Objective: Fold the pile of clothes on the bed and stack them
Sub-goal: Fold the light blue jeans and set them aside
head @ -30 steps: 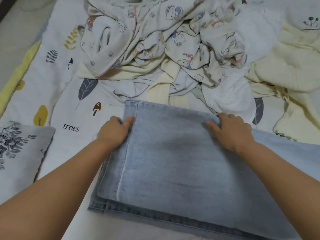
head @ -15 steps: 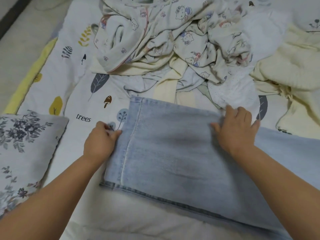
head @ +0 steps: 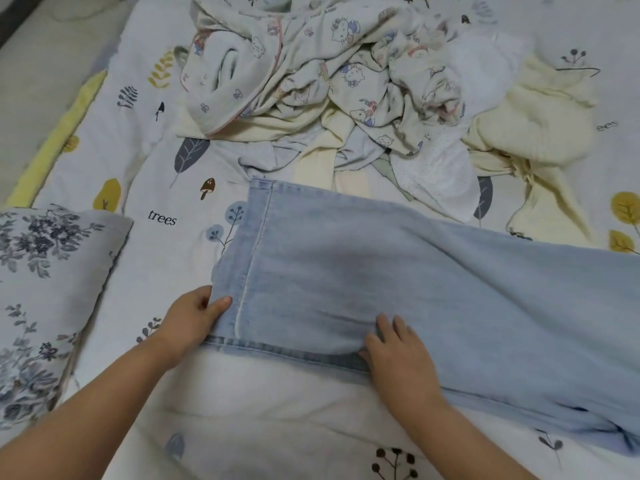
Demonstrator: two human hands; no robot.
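Jeans [head: 398, 271] lie crosswise — hem pointing left.

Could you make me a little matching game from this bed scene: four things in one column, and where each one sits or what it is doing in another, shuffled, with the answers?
Things:
1. jeans
2. pile of clothes
3. floral pillow
4. left hand

Places or states:
A. heaped unfolded at the far side of the bed
B. at the left edge of the view
C. spread flat across the bedsheet, nearest the person
D. pinching the hem end of the denim

Pairs: 1-C, 2-A, 3-B, 4-D
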